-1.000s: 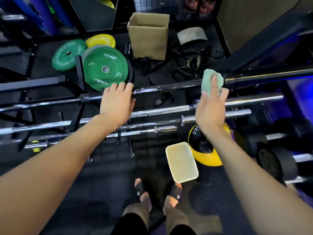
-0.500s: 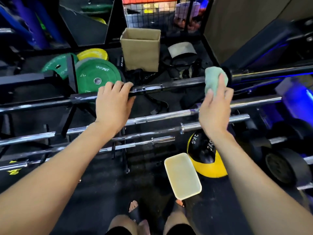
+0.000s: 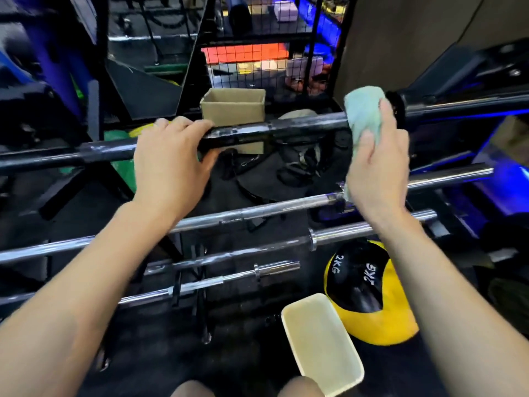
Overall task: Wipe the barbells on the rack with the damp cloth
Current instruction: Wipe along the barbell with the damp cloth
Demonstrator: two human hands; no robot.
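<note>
At the bottom of the frame, right of centre, a pale yellow tray [image 3: 322, 343] lies on the dark floor, touching a yellow and black ball [image 3: 369, 293] marked 2KG. Above them, across the middle of the frame, several chrome bars [image 3: 257, 209] lie stacked on the rack, running from lower left to upper right. Higher up runs the black barbell [image 3: 300, 124]. The left hand [image 3: 171, 164], left of centre, is clamped on it, fingers over the top and thumb underneath. The right hand [image 3: 378, 173], at centre right, grips the light green cloth [image 3: 363, 116], which is wrapped over the black barbell just beside its collar. Beyond the barbell, near top centre, stands an open cardboard box [image 3: 233, 106] in front of wire shelving [image 3: 257, 38].
</note>
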